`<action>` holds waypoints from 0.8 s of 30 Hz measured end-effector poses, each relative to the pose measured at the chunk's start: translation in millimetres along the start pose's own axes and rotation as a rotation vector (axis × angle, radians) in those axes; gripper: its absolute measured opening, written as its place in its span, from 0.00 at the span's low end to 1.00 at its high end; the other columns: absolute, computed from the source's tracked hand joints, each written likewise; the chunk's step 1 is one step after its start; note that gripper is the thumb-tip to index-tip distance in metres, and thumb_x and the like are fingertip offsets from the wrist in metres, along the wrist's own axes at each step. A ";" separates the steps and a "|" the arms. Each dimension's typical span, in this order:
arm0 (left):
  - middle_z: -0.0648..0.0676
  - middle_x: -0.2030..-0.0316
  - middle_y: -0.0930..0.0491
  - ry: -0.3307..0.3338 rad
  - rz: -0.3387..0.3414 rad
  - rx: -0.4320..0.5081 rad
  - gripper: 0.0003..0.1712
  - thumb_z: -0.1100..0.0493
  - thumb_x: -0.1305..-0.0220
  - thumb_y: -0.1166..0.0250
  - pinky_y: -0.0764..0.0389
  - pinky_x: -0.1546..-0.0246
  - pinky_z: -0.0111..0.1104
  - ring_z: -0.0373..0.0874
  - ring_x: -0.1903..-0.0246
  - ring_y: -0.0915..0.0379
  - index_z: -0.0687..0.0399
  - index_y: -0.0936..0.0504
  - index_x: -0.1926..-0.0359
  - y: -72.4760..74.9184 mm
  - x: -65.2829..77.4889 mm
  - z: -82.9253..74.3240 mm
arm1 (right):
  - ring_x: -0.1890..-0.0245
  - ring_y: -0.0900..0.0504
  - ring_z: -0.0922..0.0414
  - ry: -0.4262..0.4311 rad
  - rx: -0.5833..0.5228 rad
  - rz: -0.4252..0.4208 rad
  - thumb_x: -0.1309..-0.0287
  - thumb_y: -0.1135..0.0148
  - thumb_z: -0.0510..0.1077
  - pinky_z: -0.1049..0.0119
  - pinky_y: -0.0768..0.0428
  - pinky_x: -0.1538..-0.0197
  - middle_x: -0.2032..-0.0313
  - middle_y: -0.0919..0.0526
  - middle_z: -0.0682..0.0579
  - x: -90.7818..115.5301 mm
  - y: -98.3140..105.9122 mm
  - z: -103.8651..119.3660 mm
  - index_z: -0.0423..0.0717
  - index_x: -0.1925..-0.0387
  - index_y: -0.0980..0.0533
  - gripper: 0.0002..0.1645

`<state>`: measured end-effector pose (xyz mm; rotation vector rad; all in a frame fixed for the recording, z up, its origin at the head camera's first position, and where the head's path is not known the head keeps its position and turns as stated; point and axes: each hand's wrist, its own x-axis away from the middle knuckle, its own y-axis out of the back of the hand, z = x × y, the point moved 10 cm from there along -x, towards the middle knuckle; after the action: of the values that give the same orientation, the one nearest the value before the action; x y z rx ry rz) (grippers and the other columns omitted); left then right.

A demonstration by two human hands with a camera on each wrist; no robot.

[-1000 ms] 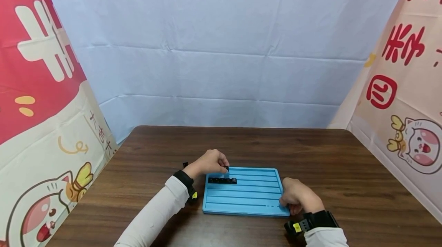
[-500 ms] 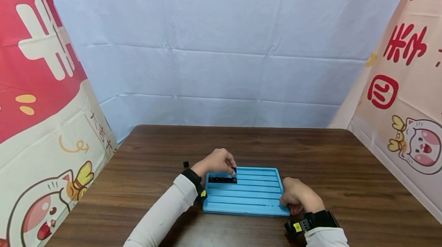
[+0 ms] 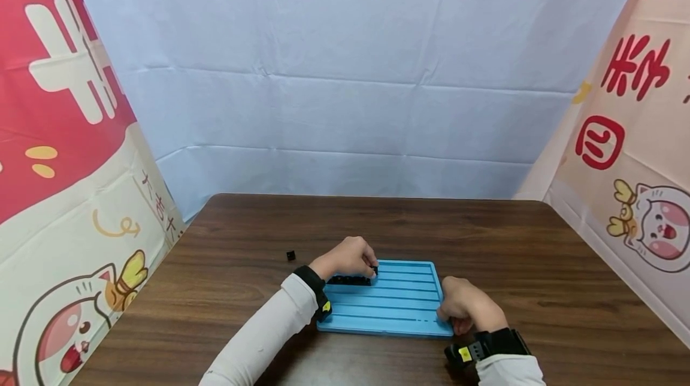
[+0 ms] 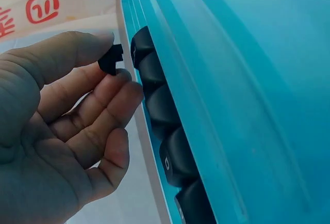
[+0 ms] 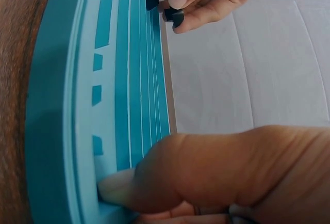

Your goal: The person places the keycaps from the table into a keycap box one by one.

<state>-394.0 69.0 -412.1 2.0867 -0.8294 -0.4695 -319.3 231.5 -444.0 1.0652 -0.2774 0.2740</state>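
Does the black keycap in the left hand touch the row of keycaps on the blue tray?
Apart: the left wrist view shows a pale gap between the held keycap and the row of keycaps.

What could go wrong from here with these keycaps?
1. The keycap could slip or twist: the left hand pinches it just by the fingertips.
2. Lowering it may nudge the row of keycaps, since those fingers are very close to it.
3. The loose black piece sits on the table outside the blue tray; a backward arm sweep might knock it.
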 end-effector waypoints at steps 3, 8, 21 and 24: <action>0.44 0.70 0.20 0.004 -0.002 -0.021 0.07 0.64 0.46 0.30 0.26 0.68 0.26 0.32 0.70 0.27 0.56 0.14 0.64 -1.7 -1.1 -1.4 | 0.91 0.26 0.57 -0.010 -0.006 0.010 0.55 0.39 0.28 0.66 0.26 0.85 0.89 0.25 0.44 -0.5 0.0 -0.8 0.34 0.78 0.28 0.05; 0.43 0.72 0.20 0.025 -0.002 -0.045 0.07 0.63 0.47 0.30 0.27 0.69 0.25 0.31 0.72 0.28 0.54 0.14 0.65 -5.6 -2.5 0.4 | 0.91 0.26 0.57 -0.011 -0.015 0.019 0.55 0.39 0.28 0.66 0.25 0.85 0.88 0.25 0.44 -0.7 -0.3 -0.8 0.34 0.78 0.27 0.05; 0.41 0.75 0.22 0.043 0.021 -0.056 0.07 0.61 0.49 0.28 0.27 0.70 0.25 0.31 0.74 0.28 0.54 0.14 0.67 -12.1 -1.6 0.6 | 0.91 0.26 0.57 -0.017 -0.021 0.020 0.55 0.39 0.28 0.66 0.26 0.85 0.88 0.25 0.43 0.2 -0.6 0.5 0.34 0.77 0.28 0.05; 0.41 0.75 0.22 0.040 0.032 -0.062 0.06 0.61 0.49 0.28 0.27 0.71 0.25 0.31 0.74 0.29 0.53 0.14 0.67 -13.1 -0.8 0.1 | 0.91 0.26 0.57 -0.014 -0.013 0.021 0.55 0.39 0.28 0.66 0.26 0.85 0.88 0.25 0.43 -0.1 -0.7 0.3 0.34 0.78 0.28 0.05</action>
<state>-389.6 75.3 -422.7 2.0168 -0.8139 -0.4301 -319.2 230.9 -444.6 1.0524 -0.3032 0.2834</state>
